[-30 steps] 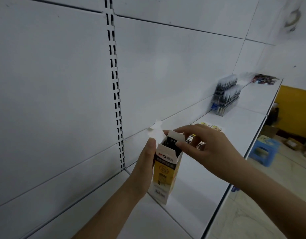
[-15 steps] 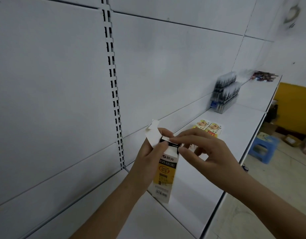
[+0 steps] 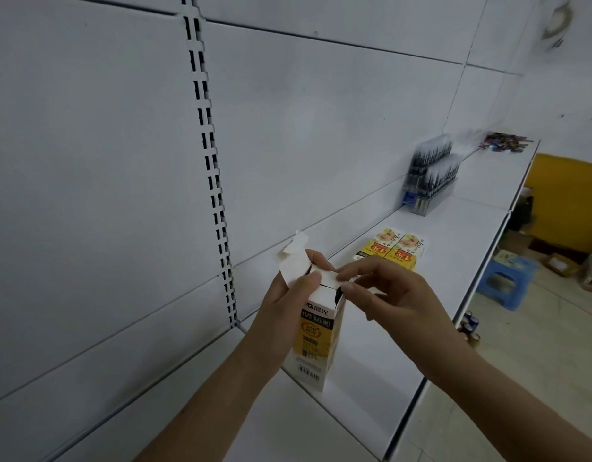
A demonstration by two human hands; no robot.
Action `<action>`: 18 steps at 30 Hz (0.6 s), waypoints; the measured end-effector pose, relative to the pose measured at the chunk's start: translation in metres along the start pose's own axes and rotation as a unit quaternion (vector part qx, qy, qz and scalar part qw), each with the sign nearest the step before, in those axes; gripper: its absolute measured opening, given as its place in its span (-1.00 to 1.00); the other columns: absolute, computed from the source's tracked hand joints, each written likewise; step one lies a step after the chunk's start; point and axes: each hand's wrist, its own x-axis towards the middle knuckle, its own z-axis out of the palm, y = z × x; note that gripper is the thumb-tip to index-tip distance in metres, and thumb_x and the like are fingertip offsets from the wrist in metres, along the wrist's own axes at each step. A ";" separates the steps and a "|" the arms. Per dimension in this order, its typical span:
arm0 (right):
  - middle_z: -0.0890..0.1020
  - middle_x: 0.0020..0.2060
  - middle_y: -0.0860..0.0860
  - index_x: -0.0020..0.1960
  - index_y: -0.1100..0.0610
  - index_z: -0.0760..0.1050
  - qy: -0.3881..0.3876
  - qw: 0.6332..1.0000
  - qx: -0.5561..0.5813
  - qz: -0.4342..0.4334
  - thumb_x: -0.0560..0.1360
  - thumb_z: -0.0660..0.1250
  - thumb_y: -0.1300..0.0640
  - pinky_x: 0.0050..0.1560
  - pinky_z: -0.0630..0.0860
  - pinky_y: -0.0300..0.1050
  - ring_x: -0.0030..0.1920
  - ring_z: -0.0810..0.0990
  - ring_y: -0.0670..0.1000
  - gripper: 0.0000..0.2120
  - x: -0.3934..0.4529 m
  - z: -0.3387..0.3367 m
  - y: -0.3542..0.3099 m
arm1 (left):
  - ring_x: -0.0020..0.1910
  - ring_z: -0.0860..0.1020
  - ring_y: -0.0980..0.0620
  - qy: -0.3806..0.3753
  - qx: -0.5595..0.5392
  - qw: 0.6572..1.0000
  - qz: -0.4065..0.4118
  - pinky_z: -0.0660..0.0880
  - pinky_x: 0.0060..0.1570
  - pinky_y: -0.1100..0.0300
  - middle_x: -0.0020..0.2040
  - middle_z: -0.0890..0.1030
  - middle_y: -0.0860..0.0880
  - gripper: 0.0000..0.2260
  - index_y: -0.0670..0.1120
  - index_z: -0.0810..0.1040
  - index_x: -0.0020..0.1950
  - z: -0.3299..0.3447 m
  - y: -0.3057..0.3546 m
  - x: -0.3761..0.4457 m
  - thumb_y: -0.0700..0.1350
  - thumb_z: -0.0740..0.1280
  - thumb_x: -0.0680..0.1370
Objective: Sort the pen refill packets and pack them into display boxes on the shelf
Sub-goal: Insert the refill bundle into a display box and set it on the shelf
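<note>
A white back wall (image 3: 104,161) with a slotted upright (image 3: 209,155) fills most of your view, and a long white shelf (image 3: 381,355) runs from below your arms away to the right. Beyond its front edge you can see a yellow wall panel (image 3: 568,198) and a blue stool (image 3: 508,281) on the floor, with a few cans (image 3: 469,325) near the shelf's foot.

Far along the shelf stands a clear display box (image 3: 429,181) packed with dark-tipped refills, against the back wall. Past it, at the far end, lies a small heap of mixed items (image 3: 504,143), too blurred to name. Nearer to you, two yellow packets (image 3: 393,248) lie flat side by side, touching each other.

In front of you, your left hand (image 3: 281,315) is wrapped around the upper part of a tall white and yellow refill box (image 3: 316,345), holding it upright just above the shelf, thumb against its front face. The box's large top flap (image 3: 294,261) stands up behind your left fingers. Your right hand (image 3: 398,295) is at the box's mouth, thumb and forefinger pinched together on a small white inner flap (image 3: 328,278), pressing it across the opening.
</note>
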 end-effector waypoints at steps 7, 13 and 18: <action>0.63 -0.28 -0.09 -0.13 0.05 0.57 0.012 0.980 0.086 0.181 0.52 0.31 0.23 -0.11 0.48 -0.06 -0.20 0.51 0.00 -0.87 0.015 0.010 -0.008 | 0.11 0.57 0.08 0.022 0.168 0.978 0.119 0.56 -0.04 0.28 0.16 0.49 0.03 -0.61 0.23 0.33 0.43 0.002 0.014 0.001 -0.04 0.21 0.62; 0.63 -0.31 -0.10 -0.07 0.08 0.59 0.014 0.979 0.082 0.185 0.51 0.32 0.21 -0.13 0.49 -0.10 -0.23 0.51 -0.02 -0.91 0.019 0.014 -0.014 | 0.35 0.39 0.03 -0.054 0.307 0.919 0.240 0.48 0.16 0.35 0.30 0.39 0.04 -0.56 0.02 0.38 0.43 -0.011 0.025 -0.006 -0.07 0.19 0.53; 0.60 -0.29 -0.04 0.04 0.12 0.60 -0.026 0.964 0.192 0.183 0.55 0.31 0.23 -0.13 0.49 -0.16 -0.26 0.54 -0.10 -0.87 0.011 0.013 -0.011 | 0.33 0.44 0.00 -0.058 0.352 0.903 0.241 0.48 0.22 0.20 0.25 0.46 0.07 -0.71 -0.04 0.55 0.27 -0.008 0.020 -0.002 -0.07 0.19 0.59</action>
